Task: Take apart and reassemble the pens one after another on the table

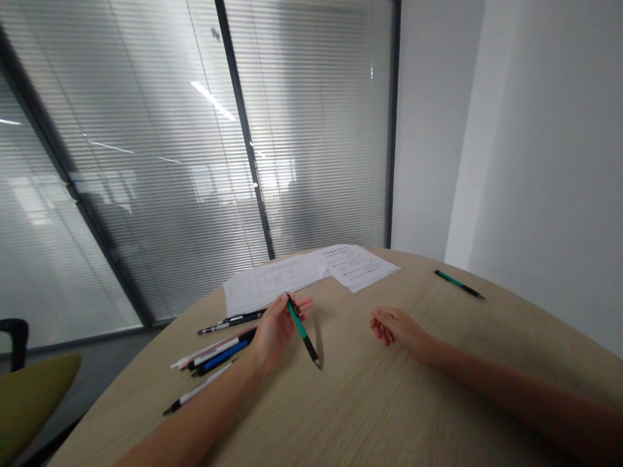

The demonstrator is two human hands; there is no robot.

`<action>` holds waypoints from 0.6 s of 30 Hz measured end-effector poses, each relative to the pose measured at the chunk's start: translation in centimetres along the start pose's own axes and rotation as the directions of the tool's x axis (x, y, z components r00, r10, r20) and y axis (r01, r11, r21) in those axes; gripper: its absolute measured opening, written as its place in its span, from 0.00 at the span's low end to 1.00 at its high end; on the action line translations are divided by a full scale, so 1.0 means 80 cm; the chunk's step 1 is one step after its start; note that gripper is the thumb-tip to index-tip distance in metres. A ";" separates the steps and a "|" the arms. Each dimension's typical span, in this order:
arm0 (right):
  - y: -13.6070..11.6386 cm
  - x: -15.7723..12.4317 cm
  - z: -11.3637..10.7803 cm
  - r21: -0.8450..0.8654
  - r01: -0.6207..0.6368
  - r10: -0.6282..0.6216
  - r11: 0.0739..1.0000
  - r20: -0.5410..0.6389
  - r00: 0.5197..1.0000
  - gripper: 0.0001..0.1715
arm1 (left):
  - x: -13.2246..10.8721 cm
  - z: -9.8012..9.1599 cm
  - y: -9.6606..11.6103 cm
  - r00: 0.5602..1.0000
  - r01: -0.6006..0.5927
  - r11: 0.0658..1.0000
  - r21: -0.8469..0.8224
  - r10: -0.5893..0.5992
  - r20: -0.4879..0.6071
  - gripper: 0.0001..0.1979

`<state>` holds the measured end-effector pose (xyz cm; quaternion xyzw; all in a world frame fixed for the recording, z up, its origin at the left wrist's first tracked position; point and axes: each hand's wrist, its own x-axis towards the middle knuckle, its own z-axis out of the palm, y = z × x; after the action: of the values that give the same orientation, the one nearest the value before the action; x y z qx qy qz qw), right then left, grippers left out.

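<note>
A green pen with a black grip (302, 329) is held near its upper end between the thumb and fingers of my left hand (274, 329). Its tip slants down to the right, close to the tabletop. My right hand (395, 328) rests on the table with fingers curled in, and nothing shows in it. A second green and black pen (457, 283) lies farther right, apart from that hand. Left of my left hand lie several pens, among them a blue pen (224, 359), a white pen (195, 393) and a dark pen (228, 321); my hand and forearm partly cover them.
Printed paper sheets (272, 283) lie at the far side of the round wooden table (355, 415), one sheet (357, 266) overlapping another. Behind stand glass partitions with blinds (321, 130) and a white wall (540, 162). A yellow-green chair (34, 402) is at the left.
</note>
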<state>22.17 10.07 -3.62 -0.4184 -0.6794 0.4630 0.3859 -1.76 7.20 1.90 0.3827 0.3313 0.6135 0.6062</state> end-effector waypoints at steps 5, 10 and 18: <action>-0.003 -0.002 -0.001 0.035 -0.006 0.006 0.999 0.007 1.000 0.19 | 0.010 -0.005 0.030 0.997 -0.008 0.979 -0.203 0.024 0.073 0.07; -0.002 0.001 -0.002 0.016 -0.010 0.010 1.000 0.019 1.000 0.19 | 0.013 -0.010 0.045 0.981 0.062 0.973 -0.221 -0.019 0.192 0.15; 0.005 0.002 -0.003 -0.045 0.029 -0.027 0.999 0.052 0.998 0.20 | 0.011 -0.007 0.054 0.990 0.052 0.978 -0.204 -0.024 0.139 0.16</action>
<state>22.43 10.37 -3.91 -0.4055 -0.7053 0.4527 0.3650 -4.33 7.88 5.44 0.3517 0.2310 0.6055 0.6755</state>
